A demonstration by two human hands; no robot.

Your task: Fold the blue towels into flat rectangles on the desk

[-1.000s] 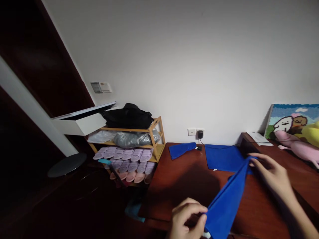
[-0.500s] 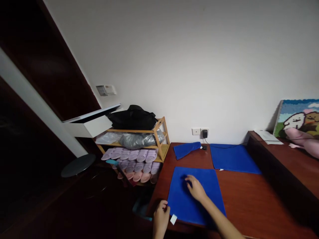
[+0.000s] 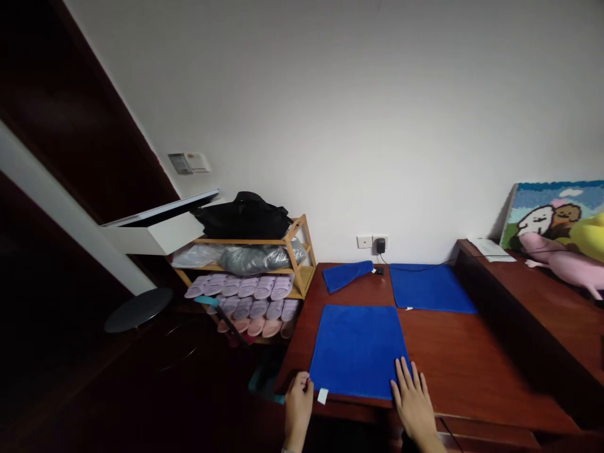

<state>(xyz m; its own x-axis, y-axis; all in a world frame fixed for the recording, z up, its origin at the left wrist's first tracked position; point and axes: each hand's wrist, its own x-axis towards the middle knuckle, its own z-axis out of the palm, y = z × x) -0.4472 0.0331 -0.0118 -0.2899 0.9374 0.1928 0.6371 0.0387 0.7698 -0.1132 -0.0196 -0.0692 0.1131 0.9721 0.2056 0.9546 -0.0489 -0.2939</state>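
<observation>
A blue towel [image 3: 356,349] lies spread flat on the brown wooden table [image 3: 453,358], with a small white tag at its near left corner. My left hand [image 3: 298,402] is at that corner, its fingers curled and pinched on the towel's left edge. Across the near right corner my right hand [image 3: 414,396] lies flat, fingers stretched out over the towel's edge and the wood. Further back are a folded blue towel [image 3: 348,275] and another flat blue towel [image 3: 431,287], each with a white tag.
Left of the table stands a wooden rack [image 3: 302,277] with slippers [image 3: 250,286], plastic bags and a black bag [image 3: 243,217]. A black adapter [image 3: 379,245] is plugged into the wall, its cable crossing the back towel. A pink plush toy [image 3: 561,258] lies on the raised shelf at right.
My right hand has moved from above the towel's middle to its near right edge and flattened out. My left hand stays at the left corner. The view has shifted slightly.
</observation>
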